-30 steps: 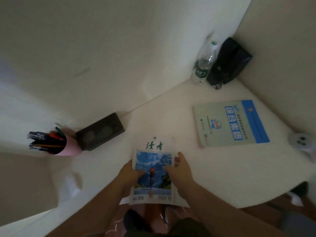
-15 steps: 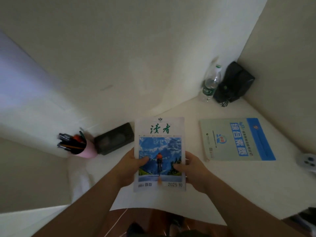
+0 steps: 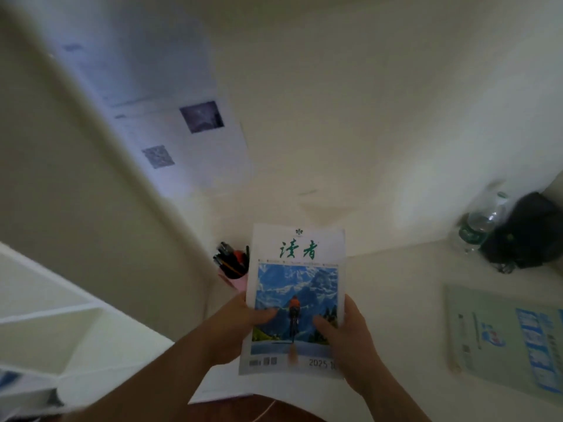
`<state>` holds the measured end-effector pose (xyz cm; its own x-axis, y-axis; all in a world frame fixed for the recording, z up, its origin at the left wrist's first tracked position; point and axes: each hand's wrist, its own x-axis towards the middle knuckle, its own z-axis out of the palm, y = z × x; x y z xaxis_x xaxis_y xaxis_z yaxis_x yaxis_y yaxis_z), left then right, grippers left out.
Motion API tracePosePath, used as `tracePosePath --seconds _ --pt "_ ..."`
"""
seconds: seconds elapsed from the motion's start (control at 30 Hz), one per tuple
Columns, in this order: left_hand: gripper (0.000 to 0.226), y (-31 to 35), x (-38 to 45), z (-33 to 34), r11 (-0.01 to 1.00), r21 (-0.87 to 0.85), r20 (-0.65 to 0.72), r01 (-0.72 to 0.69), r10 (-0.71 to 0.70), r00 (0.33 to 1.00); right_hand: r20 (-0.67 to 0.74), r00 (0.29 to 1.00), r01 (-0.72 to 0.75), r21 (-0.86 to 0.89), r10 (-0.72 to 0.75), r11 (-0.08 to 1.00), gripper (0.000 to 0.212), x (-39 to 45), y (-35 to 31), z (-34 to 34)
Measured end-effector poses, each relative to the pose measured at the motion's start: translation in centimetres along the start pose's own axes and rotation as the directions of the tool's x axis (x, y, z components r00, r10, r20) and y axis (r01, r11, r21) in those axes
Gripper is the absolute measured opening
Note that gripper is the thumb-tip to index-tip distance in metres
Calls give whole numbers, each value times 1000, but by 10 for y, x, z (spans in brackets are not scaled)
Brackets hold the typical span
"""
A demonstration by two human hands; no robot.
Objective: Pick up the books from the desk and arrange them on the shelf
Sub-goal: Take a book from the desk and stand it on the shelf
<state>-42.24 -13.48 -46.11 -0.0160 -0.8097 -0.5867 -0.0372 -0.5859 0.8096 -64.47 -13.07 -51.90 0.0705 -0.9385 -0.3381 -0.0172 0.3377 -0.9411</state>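
From the head camera, we are holding a magazine point(image 3: 297, 296) up above the white tabletop point(image 3: 396, 315), its cover facing us and upright. The cover is showing green Chinese characters on a white band at the top, and below them a picture of a cyclist in orange on a road before blue, snowy mountains; "2025" is printed at the bottom edge. Our left hand point(image 3: 234, 327) is gripping its lower left edge, thumb lying across the cover, the other fingers hidden behind. Our right hand point(image 3: 350, 339) is gripping the lower right edge the same way, thumb on the cover.

At 3 o'clock from the magazine, a second book point(image 3: 499, 336), pale green with a blue band, is lying flat on the tabletop. At 2 o'clock, a plastic bottle point(image 3: 479, 223) is standing just beside a black pouch point(image 3: 530, 233) in the corner. At 10 o'clock, a pink cup of pens point(image 3: 233, 266) is peeking out from behind the magazine's left edge. At 8 o'clock, white shelf point(image 3: 45, 312) boards are showing, blurred.
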Motion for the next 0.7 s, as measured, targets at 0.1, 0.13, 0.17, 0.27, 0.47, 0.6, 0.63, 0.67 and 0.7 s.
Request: tracePosePath --seconds 0.1,0.13,0.17,0.27,0.47,0.6,0.63,0.67,0.7 --pt "81 1 -24 -37 995 -88 17 -50 52 999 12 996 83 -30 -83 996 38 -13 -23 29" --pt "88 3 -34 -48 991 -101 34 -83 87 996 10 993 122 -52 -122 991 40 -19 -31 41" --pt "85 5 -45 -61 987 -108 41 -123 128 991 8 987 159 -71 -158 985 41 -27 -38 53" --pt "68 9 -87 -105 970 -120 67 -213 222 973 -4 965 262 -122 -264 957 47 -60 -65 99" --pt "54 29 -208 -204 874 -19 248 -485 474 845 -49 889 435 -215 -455 874 56 -150 -135 196" --pt "37 60 -297 -273 749 97 159 -655 638 753 50 807 583 -224 -588 781 59 -199 -208 266" --pt "33 65 -318 -289 718 124 104 -685 678 728 88 773 631 -204 -628 748 56 -209 -226 285" --pt "33 71 -337 -303 689 128 46 -713 714 698 114 752 656 -227 -649 720 52 -223 -244 305" --pt "34 75 -353 -318 663 121 -21 -739 746 666 140 727 685 -203 -672 699 49 -230 -260 322"
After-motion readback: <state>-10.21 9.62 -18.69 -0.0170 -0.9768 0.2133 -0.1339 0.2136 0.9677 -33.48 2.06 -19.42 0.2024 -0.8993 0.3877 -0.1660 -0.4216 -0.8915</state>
